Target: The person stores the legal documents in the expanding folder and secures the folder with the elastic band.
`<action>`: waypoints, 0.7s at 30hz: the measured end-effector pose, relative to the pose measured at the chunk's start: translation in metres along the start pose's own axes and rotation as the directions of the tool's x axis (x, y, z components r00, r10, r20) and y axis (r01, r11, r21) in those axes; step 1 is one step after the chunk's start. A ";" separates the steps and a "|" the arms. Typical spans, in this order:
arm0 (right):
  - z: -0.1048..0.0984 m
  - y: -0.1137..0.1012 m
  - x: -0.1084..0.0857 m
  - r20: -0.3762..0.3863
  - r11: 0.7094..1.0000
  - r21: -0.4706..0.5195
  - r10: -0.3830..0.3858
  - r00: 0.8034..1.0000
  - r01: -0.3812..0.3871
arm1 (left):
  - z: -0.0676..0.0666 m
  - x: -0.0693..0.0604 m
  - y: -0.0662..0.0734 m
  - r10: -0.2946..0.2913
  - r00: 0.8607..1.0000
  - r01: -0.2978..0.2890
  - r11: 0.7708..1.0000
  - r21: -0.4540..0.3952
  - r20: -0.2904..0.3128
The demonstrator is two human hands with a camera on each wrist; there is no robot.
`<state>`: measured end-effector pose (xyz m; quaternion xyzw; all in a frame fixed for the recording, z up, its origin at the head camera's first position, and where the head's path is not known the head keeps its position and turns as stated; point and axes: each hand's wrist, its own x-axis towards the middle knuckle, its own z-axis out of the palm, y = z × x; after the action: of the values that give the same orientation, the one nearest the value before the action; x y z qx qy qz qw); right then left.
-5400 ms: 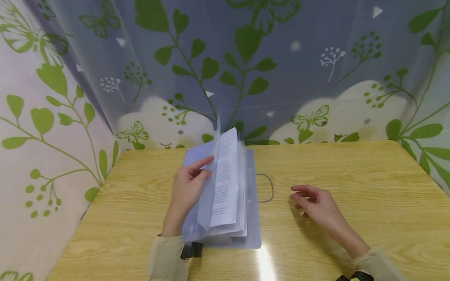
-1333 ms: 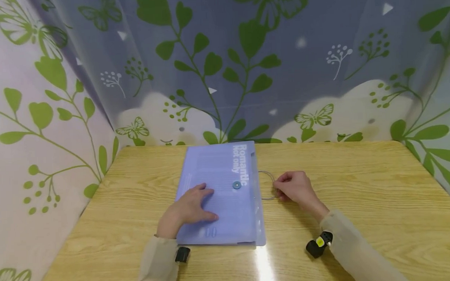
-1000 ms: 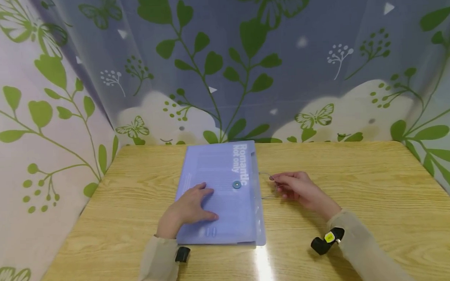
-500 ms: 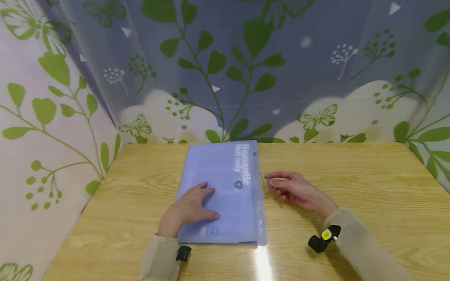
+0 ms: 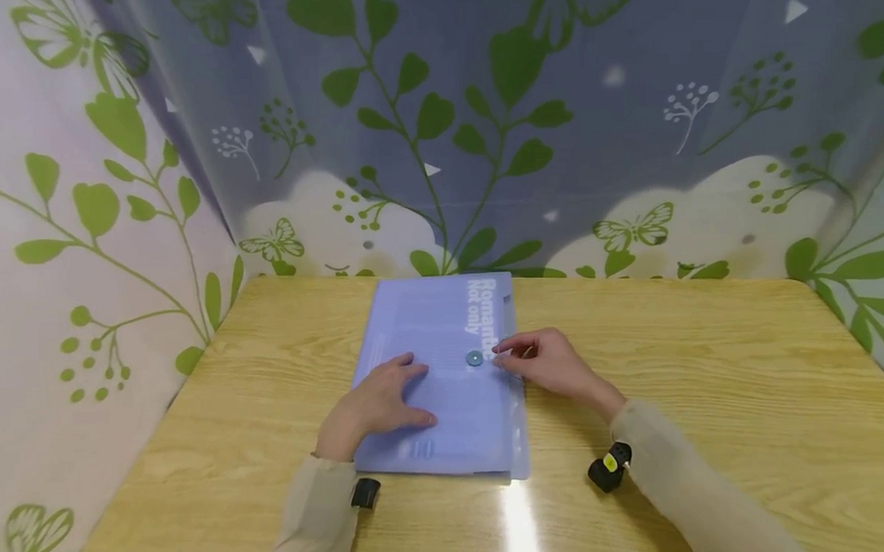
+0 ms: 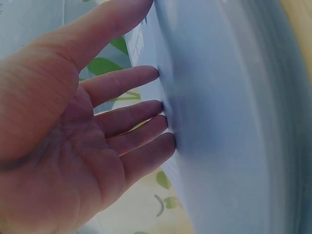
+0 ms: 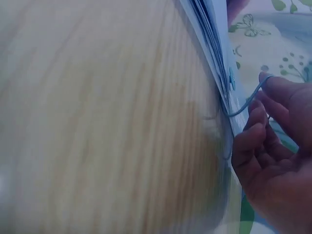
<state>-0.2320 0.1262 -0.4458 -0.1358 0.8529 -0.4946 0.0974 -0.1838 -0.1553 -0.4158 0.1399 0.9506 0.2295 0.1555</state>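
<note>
A translucent purple-blue document folder [image 5: 444, 325] lies closed on the table, white lettering along its right side. Near that edge sits a round blue-green button [image 5: 474, 358]. My left hand [image 5: 377, 404] rests on the cover with fingers spread; in the left wrist view its fingertips [image 6: 168, 139] press against the plastic. At the folder's right edge my right hand [image 5: 551, 363] pinches the thin elastic cord [image 7: 248, 101], just right of the button. The right wrist view has the cord running from the folder's edge up to the thumb and finger.
The folder stands on a light wood-grain table [image 5: 679, 365]. Behind it hangs a blue-grey curtain [image 5: 576, 141] with leaves and butterflies, and similar printed cloth borders both sides. A black wrist camera [image 5: 608, 467] is strapped at the right sleeve, another [image 5: 365, 493] at the left.
Earlier the folder's cover and sheets stood lifted in my left hand; now it is closed. My right hand has taken the cord and drawn it leftward over the folder's edge, close to the button.
</note>
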 end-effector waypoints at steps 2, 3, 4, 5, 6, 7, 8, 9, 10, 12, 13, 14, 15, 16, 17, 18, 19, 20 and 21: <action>0.004 -0.004 0.002 -0.025 0.990 -0.127 -0.067 0.997 0.063 | 0.000 0.000 0.001 0.000 1.000 0.000 1.000 -0.003 -0.002; 0.005 -0.005 0.003 -0.028 0.984 -0.160 -0.089 0.996 0.084 | 0.001 0.000 0.001 -0.002 1.000 0.002 1.000 -0.003 -0.002; 0.007 -0.006 0.004 -0.034 0.978 -0.184 -0.102 0.994 0.094 | 0.001 0.000 0.001 -0.004 1.000 0.004 1.000 -0.005 -0.003; 0.009 -0.007 0.005 -0.041 0.975 -0.200 -0.105 0.994 0.095 | 0.001 0.000 0.001 -0.006 1.000 0.006 1.000 -0.006 -0.002; 0.010 -0.008 0.005 -0.046 0.973 -0.211 -0.104 0.994 0.092 | 0.002 0.000 0.001 -0.009 1.000 0.009 1.000 -0.008 0.001; 0.011 -0.009 0.005 -0.050 0.971 -0.221 -0.106 0.993 0.093 | 0.002 0.000 0.001 -0.010 1.000 0.010 1.000 -0.010 0.003; 0.012 -0.010 0.006 -0.053 0.969 -0.230 -0.110 0.993 0.095 | 0.002 0.000 0.001 -0.012 1.000 0.012 1.000 -0.007 0.006; 0.013 -0.010 0.006 -0.052 0.967 -0.236 -0.113 0.992 0.098 | 0.002 0.000 0.001 -0.014 1.000 0.014 1.000 -0.007 0.009; 0.014 -0.011 0.006 -0.050 0.965 -0.243 -0.118 0.992 0.102 | 0.002 0.000 0.002 -0.015 1.000 0.015 1.000 -0.008 0.010; 0.015 -0.012 0.006 -0.049 0.961 -0.251 -0.129 0.991 0.112 | 0.002 0.001 0.002 -0.015 1.000 0.015 1.000 -0.008 0.010; 0.016 -0.012 0.006 -0.051 0.960 -0.254 -0.135 0.989 0.118 | 0.002 0.001 0.002 -0.016 1.000 0.016 1.000 -0.009 0.009; 0.016 -0.011 0.007 -0.051 0.959 -0.256 -0.137 0.989 0.120 | 0.002 0.001 0.002 -0.017 1.000 0.017 1.000 -0.008 0.008; 0.016 -0.011 0.007 -0.053 0.959 -0.256 -0.139 0.989 0.121 | 0.002 0.001 0.002 -0.019 1.000 0.019 1.000 -0.008 0.008; 0.016 -0.011 0.007 -0.054 0.957 -0.260 -0.144 0.988 0.125 | 0.002 0.001 0.002 -0.020 1.000 0.020 1.000 -0.007 0.007; 0.016 -0.011 0.008 -0.057 0.956 -0.262 -0.148 0.987 0.128 | 0.002 0.001 0.002 -0.022 1.000 0.022 1.000 -0.007 0.006; 0.016 -0.010 0.008 -0.057 0.954 -0.266 -0.155 0.986 0.134 | 0.002 0.000 0.002 -0.024 1.000 0.024 1.000 -0.007 0.005; 0.016 -0.011 0.009 -0.056 0.951 -0.275 -0.166 0.985 0.144 | 0.002 0.000 0.002 -0.027 1.000 0.027 1.000 -0.006 0.005; 0.016 -0.011 0.009 -0.051 0.946 -0.284 -0.177 0.983 0.156 | 0.002 0.000 0.002 -0.028 1.000 0.028 1.000 -0.005 0.005; 0.016 -0.012 0.009 -0.048 0.941 -0.294 -0.188 0.981 0.166 | 0.002 0.000 0.001 -0.028 1.000 0.029 1.000 -0.007 0.004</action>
<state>-0.2342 0.1040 -0.4435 -0.2059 0.9033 -0.3764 -0.0004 -0.1827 -0.1537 -0.4163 0.1263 0.9513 0.2302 0.1613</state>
